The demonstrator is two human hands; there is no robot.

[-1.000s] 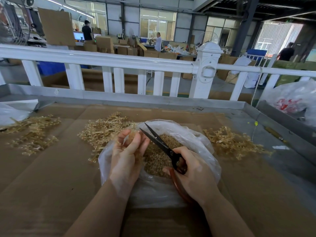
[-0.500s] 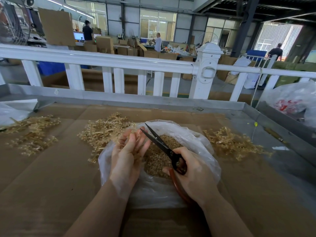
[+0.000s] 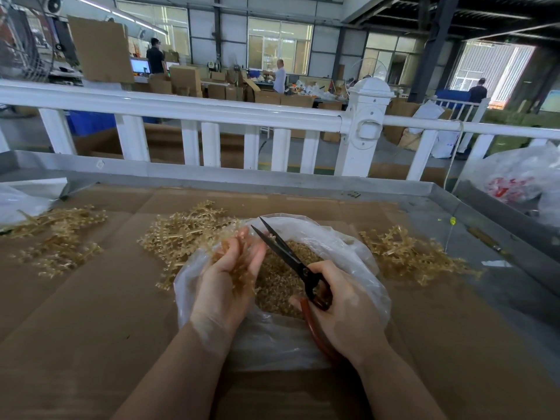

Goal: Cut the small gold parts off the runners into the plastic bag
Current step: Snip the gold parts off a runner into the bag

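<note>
While left hand (image 3: 225, 275) cups a runner (image 3: 239, 268) over the bag (image 3: 357, 256), right hand (image 3: 342, 310) grips parted scissors (image 3: 285, 256).

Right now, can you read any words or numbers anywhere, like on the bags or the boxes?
No text here can be read.
Red print on the plastic bag at the far right: too blurred to read.
Lit computer screen in the background: too small to read.
Cardboard boxes in the background: no legible marks.
Scissors and the plastic bag of gold parts: no lettering visible.
</note>
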